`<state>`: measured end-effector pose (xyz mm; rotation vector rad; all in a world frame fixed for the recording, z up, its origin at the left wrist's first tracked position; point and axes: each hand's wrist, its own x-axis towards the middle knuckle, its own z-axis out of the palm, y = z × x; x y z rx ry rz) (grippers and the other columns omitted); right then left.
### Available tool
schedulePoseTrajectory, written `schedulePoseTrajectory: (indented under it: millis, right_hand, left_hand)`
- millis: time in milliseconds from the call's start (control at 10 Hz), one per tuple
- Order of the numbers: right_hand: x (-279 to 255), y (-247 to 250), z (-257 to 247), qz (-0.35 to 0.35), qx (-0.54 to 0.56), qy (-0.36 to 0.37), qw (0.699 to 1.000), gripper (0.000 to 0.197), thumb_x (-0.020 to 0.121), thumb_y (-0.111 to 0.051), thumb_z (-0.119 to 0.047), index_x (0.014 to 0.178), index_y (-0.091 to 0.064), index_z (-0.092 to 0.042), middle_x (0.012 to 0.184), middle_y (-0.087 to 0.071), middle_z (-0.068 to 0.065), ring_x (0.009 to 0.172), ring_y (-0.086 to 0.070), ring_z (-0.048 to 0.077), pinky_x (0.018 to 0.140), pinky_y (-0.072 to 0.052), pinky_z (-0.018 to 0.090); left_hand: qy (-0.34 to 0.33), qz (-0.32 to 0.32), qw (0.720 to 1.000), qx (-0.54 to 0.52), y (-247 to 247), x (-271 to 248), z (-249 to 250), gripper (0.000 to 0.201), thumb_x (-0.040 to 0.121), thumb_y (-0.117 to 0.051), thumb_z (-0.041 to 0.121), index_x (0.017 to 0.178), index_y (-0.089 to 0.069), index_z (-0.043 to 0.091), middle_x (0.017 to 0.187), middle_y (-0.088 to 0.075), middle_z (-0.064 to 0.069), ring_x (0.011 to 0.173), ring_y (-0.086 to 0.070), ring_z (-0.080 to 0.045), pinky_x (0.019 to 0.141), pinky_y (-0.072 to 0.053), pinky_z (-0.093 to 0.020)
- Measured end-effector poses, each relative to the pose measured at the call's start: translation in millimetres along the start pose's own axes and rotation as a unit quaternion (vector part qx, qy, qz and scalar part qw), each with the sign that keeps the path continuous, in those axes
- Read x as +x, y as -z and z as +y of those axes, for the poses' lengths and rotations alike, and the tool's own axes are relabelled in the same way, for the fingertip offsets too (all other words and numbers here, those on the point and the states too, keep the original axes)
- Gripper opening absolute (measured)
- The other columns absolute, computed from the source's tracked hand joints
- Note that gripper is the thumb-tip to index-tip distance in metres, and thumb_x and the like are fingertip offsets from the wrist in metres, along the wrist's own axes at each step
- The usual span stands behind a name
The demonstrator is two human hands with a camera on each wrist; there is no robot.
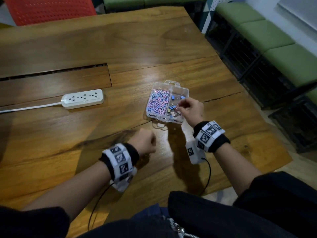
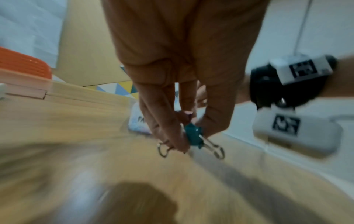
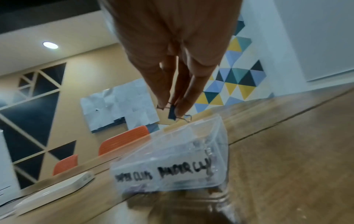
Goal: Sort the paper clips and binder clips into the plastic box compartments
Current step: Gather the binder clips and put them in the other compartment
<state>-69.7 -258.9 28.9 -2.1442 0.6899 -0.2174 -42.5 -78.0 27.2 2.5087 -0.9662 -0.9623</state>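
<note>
Both hands [image 2: 184, 75] [image 3: 172, 60] pinch binder clips [image 2: 193, 136] [image 3: 171, 112] — beside box [image 1: 185, 91].

On the table [image 1: 154, 48] we see the plastic box [image 1: 184, 91] right of centre, paper clips [image 1: 158, 102] in its left compartment and binder clips [image 1: 173, 108] in its right. A power strip [image 1: 83, 99] lies well to its left. A chair [image 1: 49, 9] stands behind the table, benches [image 1: 267, 31] along its right.

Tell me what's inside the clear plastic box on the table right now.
The plastic box holds pink and blue paper clips in its left compartment and binder clips in its right. The right hand covers part of the right compartment.
</note>
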Motion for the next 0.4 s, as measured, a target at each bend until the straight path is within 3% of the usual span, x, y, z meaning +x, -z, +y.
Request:
schedulePoseTrajectory:
  millis: [100, 200, 300, 400]
  right_hand:
    - [9, 3, 3, -0.003, 0.009, -0.026, 1.0, 0.021, 0.085, -0.058, -0.007, 0.105, -0.063, -0.003, 0.105, -0.066, 0.01, 0.091, -0.058, 0.015, 0.079, -0.047, 0.021]
    - [1, 3, 13, -0.01, 0.051, -0.041, 0.998, 0.023, 0.087, -0.054, -0.006, 0.108, -0.062, -0.001, 0.111, -0.065, 0.012, 0.091, -0.058, 0.013, 0.078, -0.05, 0.024]
    - [-11, 4, 24, 0.027, 0.08, -0.041, 0.996, 0.019, 0.086, -0.054, -0.003, 0.103, -0.063, -0.003, 0.107, -0.065, 0.012, 0.093, -0.056, 0.013, 0.085, -0.049, 0.027]
    - [-30, 4, 38, 0.038, 0.08, -0.057, 0.994, 0.015, 0.085, -0.054, -0.002, 0.094, -0.064, -0.008, 0.095, -0.065, 0.004, 0.087, -0.056, 0.012, 0.072, -0.045, 0.013]
  left_hand:
    - [-0.013, 0.084, 0.993, -0.076, 26, 24, 25, 0.013, 0.08, -0.063, 0.006, 0.092, -0.068, 0.003, 0.076, -0.06, 0.003, 0.078, -0.057, -0.013, 0.066, -0.047, -0.014]
    - [-0.048, 0.148, 0.983, -0.096, 44, 53, 53, 0.015, 0.081, -0.061, 0.006, 0.092, -0.07, 0.002, 0.092, -0.07, -0.012, 0.089, -0.064, -0.022, 0.079, -0.049, -0.025]
    - [-0.064, 0.168, 0.978, -0.102, 48, 79, 69, 0.02, 0.082, -0.056, 0.003, 0.1, -0.066, 0.001, 0.104, -0.068, -0.015, 0.1, -0.062, -0.026, 0.085, -0.048, -0.029]
    - [-0.055, 0.15, 0.982, -0.105, 41, 99, 74, 0.027, 0.084, -0.054, -0.001, 0.11, -0.061, 0.002, 0.116, -0.063, -0.016, 0.109, -0.058, -0.027, 0.093, -0.048, -0.033]
